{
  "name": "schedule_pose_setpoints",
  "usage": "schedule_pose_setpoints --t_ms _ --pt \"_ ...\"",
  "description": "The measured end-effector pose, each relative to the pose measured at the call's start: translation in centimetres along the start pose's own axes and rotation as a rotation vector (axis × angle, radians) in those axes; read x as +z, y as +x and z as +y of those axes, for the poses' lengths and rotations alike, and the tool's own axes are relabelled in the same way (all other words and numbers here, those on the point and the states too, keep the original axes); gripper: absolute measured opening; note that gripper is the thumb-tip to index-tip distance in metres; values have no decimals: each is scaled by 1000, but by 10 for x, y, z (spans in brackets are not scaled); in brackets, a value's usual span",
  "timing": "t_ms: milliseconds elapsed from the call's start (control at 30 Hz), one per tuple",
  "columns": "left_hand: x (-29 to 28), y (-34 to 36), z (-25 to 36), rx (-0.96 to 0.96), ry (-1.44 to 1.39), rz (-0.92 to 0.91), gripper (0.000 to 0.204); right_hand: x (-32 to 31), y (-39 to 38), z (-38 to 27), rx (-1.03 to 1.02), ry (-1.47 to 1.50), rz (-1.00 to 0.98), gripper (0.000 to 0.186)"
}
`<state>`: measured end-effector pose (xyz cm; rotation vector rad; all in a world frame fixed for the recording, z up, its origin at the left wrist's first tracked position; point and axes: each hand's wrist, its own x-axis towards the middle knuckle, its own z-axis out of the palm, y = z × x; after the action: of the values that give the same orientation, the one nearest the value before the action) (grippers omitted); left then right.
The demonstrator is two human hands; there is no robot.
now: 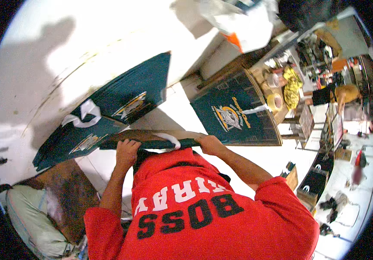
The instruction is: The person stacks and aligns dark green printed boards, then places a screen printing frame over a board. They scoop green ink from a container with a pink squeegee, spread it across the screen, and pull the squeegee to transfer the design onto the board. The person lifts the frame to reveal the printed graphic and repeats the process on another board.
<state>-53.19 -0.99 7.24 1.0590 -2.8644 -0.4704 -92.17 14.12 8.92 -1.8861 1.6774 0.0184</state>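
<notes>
Upright against the front of my body I hold a flat board with dark cloth on it (156,144), seen nearly edge-on, its brown side facing away. My left hand (128,152) is closed over the left part of its near edge. My right hand (209,145) grips the same edge further right. A white strip (169,139) curls up between my hands. Beyond the board, dark green printed cloth panels (130,97) lean on the white wall, with a white curled band (84,115) hanging over them. The faces of the held board are mostly hidden.
Another stack of boards with green printed cloth (234,110) stands ahead to the right. Behind it are a tape roll (275,102) and a yellow bundle (292,86). A pale sack (32,216) lies at lower left. Another person (344,93) is far right.
</notes>
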Motion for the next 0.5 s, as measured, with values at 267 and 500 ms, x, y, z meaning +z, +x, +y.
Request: schedule_pose_setpoints --t_ms 267,500 --pt "6 165 146 180 -106 -46 37 15 -93 117 184 53 427 25" --pt "35 124 119 -101 -52 315 56 11 -166 196 614 64 408 29"
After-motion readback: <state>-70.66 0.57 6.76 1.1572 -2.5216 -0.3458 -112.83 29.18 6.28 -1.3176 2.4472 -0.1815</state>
